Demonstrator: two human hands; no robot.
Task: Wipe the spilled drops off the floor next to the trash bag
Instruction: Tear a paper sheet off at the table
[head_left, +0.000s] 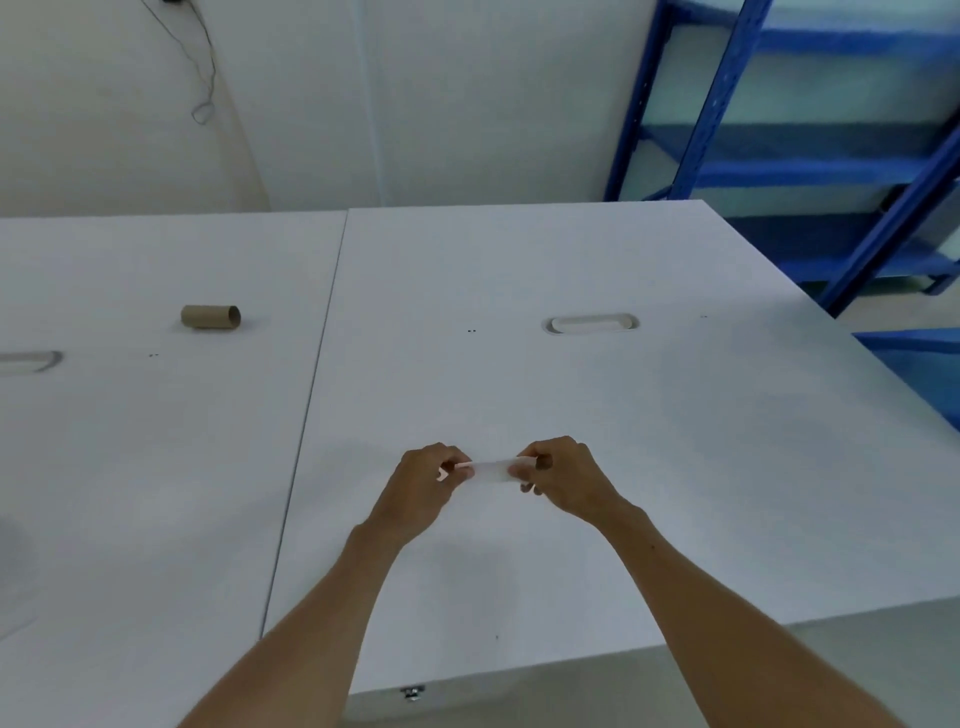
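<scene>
Over the white table (597, 395), near its front edge, the left hand (423, 491) and right hand (563, 480) pinch a small white tissue (491, 471) between them. A cardboard tube (210, 317) lies on the adjoining table (130, 441), toward its back edge.

1. A white surface (623, 415) is spreading across the view, with a seam dividing it from a second white panel (130, 467) on the left
2. A cardboard tube (210, 316) is lying on its side on the left panel
3. An oval recessed grommet (592, 323) is sitting flush in each panel
</scene>
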